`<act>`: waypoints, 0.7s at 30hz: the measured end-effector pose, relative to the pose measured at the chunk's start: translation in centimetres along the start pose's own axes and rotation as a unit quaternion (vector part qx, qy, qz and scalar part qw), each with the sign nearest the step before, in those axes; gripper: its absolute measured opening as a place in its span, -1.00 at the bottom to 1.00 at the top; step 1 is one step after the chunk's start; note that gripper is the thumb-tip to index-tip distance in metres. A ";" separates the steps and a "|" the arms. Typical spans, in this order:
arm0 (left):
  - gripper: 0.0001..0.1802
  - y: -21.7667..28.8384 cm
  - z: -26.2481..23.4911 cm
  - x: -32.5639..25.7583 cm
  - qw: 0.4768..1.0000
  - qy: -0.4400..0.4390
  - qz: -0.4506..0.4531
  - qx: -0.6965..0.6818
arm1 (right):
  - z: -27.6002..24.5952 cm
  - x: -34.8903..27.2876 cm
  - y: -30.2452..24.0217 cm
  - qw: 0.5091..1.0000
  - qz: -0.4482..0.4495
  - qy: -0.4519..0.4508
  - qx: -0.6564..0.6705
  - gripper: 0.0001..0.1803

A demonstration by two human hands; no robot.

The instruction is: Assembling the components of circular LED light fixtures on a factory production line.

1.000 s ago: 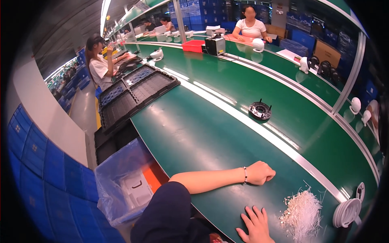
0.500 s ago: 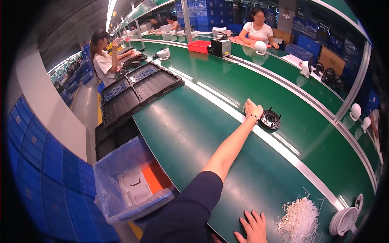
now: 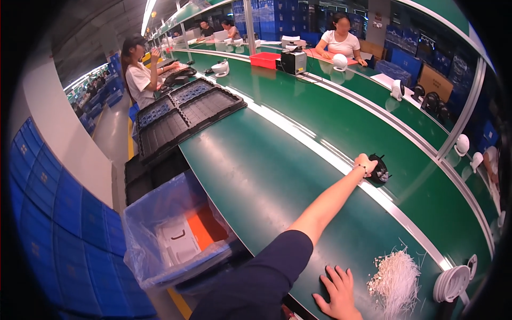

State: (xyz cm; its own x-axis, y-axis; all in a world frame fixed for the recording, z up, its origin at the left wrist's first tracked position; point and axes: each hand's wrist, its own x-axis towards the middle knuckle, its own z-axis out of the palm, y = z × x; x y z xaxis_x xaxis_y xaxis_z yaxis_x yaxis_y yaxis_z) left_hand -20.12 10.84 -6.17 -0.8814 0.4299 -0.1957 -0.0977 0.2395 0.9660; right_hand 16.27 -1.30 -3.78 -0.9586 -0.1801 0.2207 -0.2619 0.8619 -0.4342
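My left arm stretches far across the bench, and my left hand (image 3: 365, 164) is closed at the near rim of a round black plastic part with short prongs (image 3: 379, 169). That part looks tilted over the green belt (image 3: 421, 186); my fingertips are partly hidden. Lower down, my right hand (image 3: 339, 294) lies on the green table (image 3: 256, 181) with its fingers spread and nothing in it. To the right of it is a loose heap of thin white strips with small beige bits (image 3: 396, 282). White ring-shaped parts (image 3: 452, 284) are stacked beyond the heap.
Black compartment trays (image 3: 186, 114), some holding small blue parts, stand at the left. A blue bin lined with clear plastic (image 3: 176, 240) is below the table's left edge. A co-worker (image 3: 140, 74) works at the left; another person (image 3: 341, 41) sits across the line. White domed devices (image 3: 340, 62) stand opposite.
My left hand has moved right and closed on the black part, which has shifted right and tilted up. My right hand stays on the table with fingers spread.
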 end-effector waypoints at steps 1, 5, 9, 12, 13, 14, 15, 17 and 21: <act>-0.62 -0.2 0.3 0.1 1.000 -0.009 -0.010 0.009 | 0.0 0.1 -0.2 1.000 -0.006 0.002 -0.002 -0.45; -0.75 -0.3 3.1 -2.3 0.998 -0.004 0.043 0.036 | 1.1 -0.3 0.7 1.000 -0.001 0.023 -0.015 -0.46; -0.74 -1.9 3.6 -6.1 0.987 -0.041 0.071 -0.141 | 0.6 -0.1 0.1 1.000 -0.002 0.019 -0.023 -0.48; -0.53 -4.0 1.5 -9.9 0.967 -0.154 0.095 -0.181 | 0.2 -0.2 0.0 1.000 -0.003 0.023 -0.021 -0.45; -0.51 -4.7 1.3 -10.8 0.962 -0.168 0.098 -0.190 | 0.2 -0.2 0.0 1.000 -0.002 0.023 -0.020 -0.45; -0.51 -5.4 0.0 -11.8 0.958 -0.160 0.137 -0.192 | 0.2 0.0 -0.3 1.000 -0.009 0.020 -0.022 -0.45; -0.50 -5.7 -0.8 -12.4 0.952 -0.158 0.174 -0.196 | 0.2 0.0 -0.3 0.999 -0.008 0.018 -0.027 -0.45; -0.50 -5.3 -1.7 -12.9 0.955 -0.153 0.177 -0.183 | 0.3 0.1 -0.3 1.000 -0.007 0.014 -0.023 -0.45; -0.49 -5.8 -1.4 -13.0 0.952 -0.141 0.199 -0.184 | 0.1 0.3 -0.4 1.000 -0.003 0.006 -0.021 -0.44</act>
State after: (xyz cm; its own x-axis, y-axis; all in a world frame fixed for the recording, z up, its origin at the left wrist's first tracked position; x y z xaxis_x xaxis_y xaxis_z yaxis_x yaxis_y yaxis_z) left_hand -8.74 2.61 -9.02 -0.7281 0.6524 0.2102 0.0158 -0.2906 0.9567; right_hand 16.09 -1.72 -3.66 -0.9556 -0.1789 0.2342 -0.2618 0.8801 -0.3961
